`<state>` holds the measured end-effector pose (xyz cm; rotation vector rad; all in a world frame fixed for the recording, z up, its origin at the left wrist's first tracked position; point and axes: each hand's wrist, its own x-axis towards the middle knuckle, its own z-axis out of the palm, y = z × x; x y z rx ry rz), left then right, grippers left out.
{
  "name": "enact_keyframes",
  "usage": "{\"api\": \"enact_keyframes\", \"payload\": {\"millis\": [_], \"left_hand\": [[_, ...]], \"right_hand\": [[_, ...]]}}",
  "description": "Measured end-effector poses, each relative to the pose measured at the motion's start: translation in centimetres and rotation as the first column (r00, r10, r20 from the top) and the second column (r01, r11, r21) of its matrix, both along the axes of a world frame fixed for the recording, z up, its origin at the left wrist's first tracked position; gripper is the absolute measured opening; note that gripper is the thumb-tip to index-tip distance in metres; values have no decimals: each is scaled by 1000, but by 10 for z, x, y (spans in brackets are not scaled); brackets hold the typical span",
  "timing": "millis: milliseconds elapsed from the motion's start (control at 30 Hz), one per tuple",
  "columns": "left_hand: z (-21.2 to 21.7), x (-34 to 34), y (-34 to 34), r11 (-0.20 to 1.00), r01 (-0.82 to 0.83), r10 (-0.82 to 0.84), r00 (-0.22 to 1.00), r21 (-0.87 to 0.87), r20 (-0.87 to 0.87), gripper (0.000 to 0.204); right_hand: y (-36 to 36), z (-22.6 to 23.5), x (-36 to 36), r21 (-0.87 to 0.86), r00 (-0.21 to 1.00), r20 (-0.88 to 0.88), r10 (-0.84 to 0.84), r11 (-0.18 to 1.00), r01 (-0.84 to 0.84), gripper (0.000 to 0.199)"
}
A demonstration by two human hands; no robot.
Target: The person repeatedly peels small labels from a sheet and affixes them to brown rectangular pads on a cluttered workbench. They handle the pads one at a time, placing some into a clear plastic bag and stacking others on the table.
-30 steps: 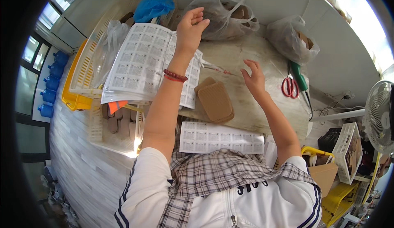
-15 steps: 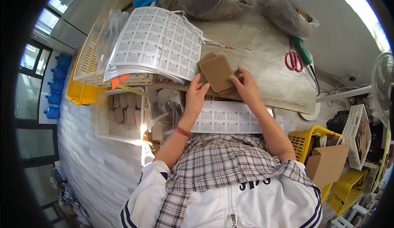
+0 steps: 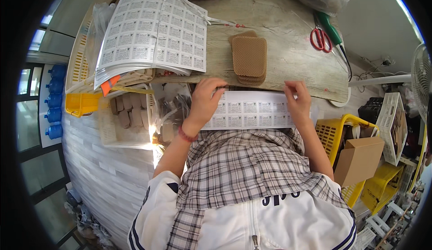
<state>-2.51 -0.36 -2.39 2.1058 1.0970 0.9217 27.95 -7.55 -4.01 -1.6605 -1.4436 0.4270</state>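
An uneven tug could crease my sheet (image 3: 249, 109).
My left hand (image 3: 204, 102) and right hand (image 3: 300, 103) are apart at its 2 ends, by the tabletop's (image 3: 297, 67) near edge; grip, I cannot tell.

1. The left forearm (image 3: 174, 153) rises from below and leans toward the right; the left wrist (image 3: 187, 132) continues this line.
2. The left hand (image 3: 206, 99) is turned inward, with curved fingers (image 3: 215, 82) and the thumb (image 3: 218, 94) below them.
3. The right forearm (image 3: 318, 146) rises also, leaning toward the left.
4. The right hand (image 3: 298, 100) has bent fingers, with its thumb on the inner side.
5. Both hands are well apart, at almost equal height; whether their fingertips pinch is unclear.
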Motion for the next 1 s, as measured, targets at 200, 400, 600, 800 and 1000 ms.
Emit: {"api": "enact_keyframes", "payload": {"millis": [200,400,600,800,1000], "left_hand": [[-15,-40,-30,988,-149,136,966,-40,-220,39],[-6,-36,-24,906,-192,118,971,-377,-210,36],[-6,-25,-19,959,-69,53,996,-274,-68,29],[-3,-21,-23,941,-78,88,996,-329,18,24],[4,-24,-23,917,-39,44,999,-398,4,24]], "right_hand": [[-4,23,-44,-51,912,274,304,952,-302,23],[-1,10,-59,-163,869,269,415,909,-384,25],[11,17,-89,-17,891,248,379,922,-387,29],[21,1,-116,73,906,241,347,925,-374,27],[20,0,-122,112,901,272,338,919,-378,21]]}}
